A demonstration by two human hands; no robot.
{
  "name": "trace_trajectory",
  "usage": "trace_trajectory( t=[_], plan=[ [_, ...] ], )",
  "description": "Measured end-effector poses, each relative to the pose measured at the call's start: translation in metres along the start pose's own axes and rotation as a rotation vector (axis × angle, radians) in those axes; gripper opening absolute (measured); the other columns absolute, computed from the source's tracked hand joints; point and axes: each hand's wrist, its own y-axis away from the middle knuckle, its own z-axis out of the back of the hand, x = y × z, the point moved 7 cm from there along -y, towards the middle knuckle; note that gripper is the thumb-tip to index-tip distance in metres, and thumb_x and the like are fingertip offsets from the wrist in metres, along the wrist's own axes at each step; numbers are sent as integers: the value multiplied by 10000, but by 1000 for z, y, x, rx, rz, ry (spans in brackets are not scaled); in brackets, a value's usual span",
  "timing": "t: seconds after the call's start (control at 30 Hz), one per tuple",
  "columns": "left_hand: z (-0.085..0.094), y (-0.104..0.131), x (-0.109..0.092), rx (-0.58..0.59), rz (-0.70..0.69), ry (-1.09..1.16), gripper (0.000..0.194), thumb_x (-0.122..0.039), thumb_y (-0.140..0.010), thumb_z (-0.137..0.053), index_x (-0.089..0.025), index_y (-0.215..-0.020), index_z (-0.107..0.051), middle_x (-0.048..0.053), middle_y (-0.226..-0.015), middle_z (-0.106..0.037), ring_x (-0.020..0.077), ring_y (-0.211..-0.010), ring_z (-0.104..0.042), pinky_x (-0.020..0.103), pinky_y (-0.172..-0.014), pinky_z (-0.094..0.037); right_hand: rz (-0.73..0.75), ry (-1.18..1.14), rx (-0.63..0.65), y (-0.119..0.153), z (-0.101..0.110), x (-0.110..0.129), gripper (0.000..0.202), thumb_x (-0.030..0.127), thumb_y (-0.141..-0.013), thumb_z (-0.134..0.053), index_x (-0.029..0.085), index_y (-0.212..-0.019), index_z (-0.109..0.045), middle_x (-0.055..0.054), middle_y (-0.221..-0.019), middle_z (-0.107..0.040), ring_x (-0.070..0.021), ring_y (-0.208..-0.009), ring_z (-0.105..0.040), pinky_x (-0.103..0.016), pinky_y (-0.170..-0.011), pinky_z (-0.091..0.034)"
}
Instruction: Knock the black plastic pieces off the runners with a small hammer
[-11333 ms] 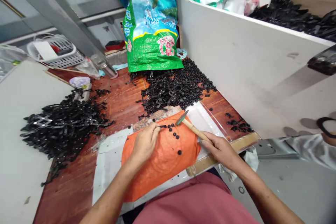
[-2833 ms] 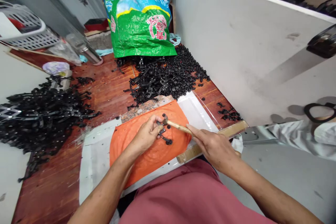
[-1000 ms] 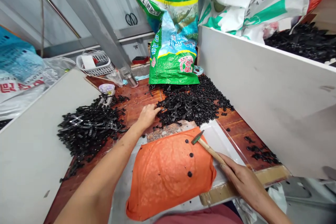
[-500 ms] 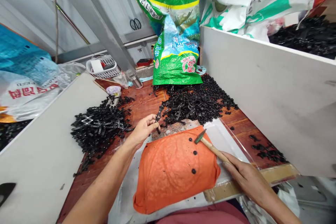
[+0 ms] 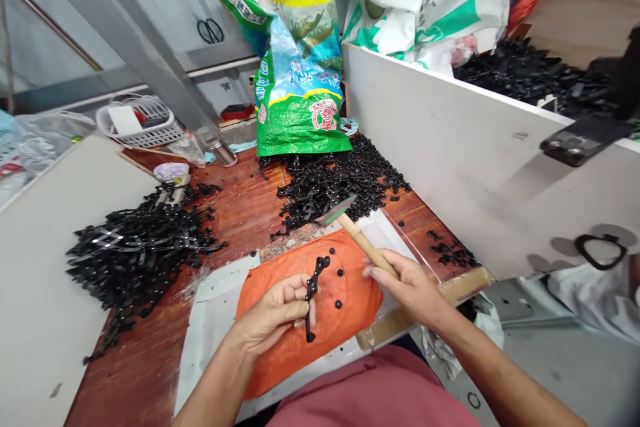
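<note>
Back from the far heap, my left hand (image 5: 273,312) gripped a black plastic strip of linked parts (image 5: 313,292) over the orange cloth pad (image 5: 350,303).
My right hand (image 5: 413,287) clasped the wooden-handled hammer (image 5: 356,230), raised; I saw black heaps (image 5: 140,250) on the reddish wooden table (image 5: 240,203), green woven sack (image 5: 300,97) behind.

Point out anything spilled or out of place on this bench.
Black plastic parts lie spilled from the green sack across the wooden bench; a few stray pieces sit apart by the white board. Nothing looks damaged.
</note>
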Motion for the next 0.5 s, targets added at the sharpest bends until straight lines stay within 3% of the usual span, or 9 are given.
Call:
trace_trajectory(
  t=[0.13,0.2,0.27,0.33,0.43,0.5],
  plan=[
    [-17,-1,10,74,77,-60,419,-410,-721,-874,-152,-898,-595,35,-709,-683,86,-574,-540,197,-559,-314,-23,-178,154,-17,-33,25,339,498,-951,-609,183,-1055,-674,37,-705,-528,-129,-609,-473,-225,-563,-387],
    [-17,-1,10,34,64,-111,404,-376,-703,-887,-150,-908,-622,-1,-700,-640,79,-597,-534,191,-581,-345,-43,-242,263,-20,-48,28,389,548,-903,-657,172,-998,-667,60,-646,-457,-102,-533,-379,-211,-487,-305],
    [-9,1,4,-107,-32,-153,449,-310,-660,-911,-173,-998,-650,-30,-742,-605,76,-640,-527,186,-610,-388,-64,-262,320,-18,-57,27,402,566,-862,-696,168,-889,-648,56,-643,-461,-90,-521,-353,-209,-461,-264],
    [6,7,-4,-322,-173,-167,640,-273,-614,-931,-229,-1172,-622,-18,-908,-632,89,-729,-560,200,-677,-454,-95,-254,283,-15,-59,22,381,544,-864,-696,171,-826,-624,49,-647,-483,-82,-507,-346,-210,-447,-254],
    [28,18,-5,-605,-306,-133,775,-391,-671,-897,-269,-1335,-515,40,-1137,-653,141,-901,-634,279,-839,-515,-120,-261,122,-10,-53,14,323,489,-863,-697,176,-848,-619,42,-662,-530,-74,-479,-351,-210,-436,-273],
    [35,21,1,-667,-289,-155,681,-515,-757,-812,-222,-1308,-537,76,-1108,-686,186,-959,-657,326,-893,-514,-131,-300,54,-7,-51,10,328,490,-835,-716,183,-876,-609,34,-686,-571,-70,-458,-362,-208,-420,-276]
  ],
)
